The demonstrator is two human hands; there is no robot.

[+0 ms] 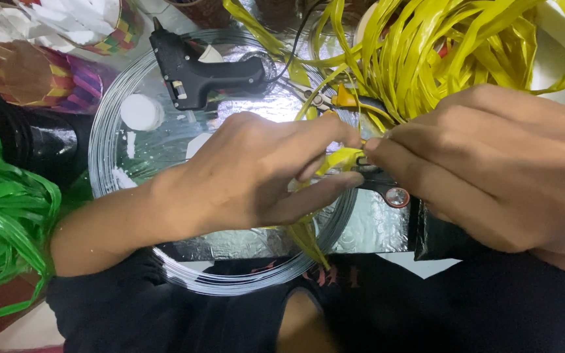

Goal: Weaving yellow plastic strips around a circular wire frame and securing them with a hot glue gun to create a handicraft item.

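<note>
Green plastic strips [1, 202] lie far to the left of the left hand [256, 173], beside a woven paper basket [31, 75]. A coil of wire [132, 98] rings the desk under that hand, with a black glue gun [194, 75] just above it. The left hand pinches a yellow strip [341, 157] between thumb and fingers. The right hand [492, 163] meets it fingertip to fingertip, gripping the same strip. Scissors [384, 186] lie just beneath both. A yellow strip bundle [439, 52] spreads above the right hand.
</note>
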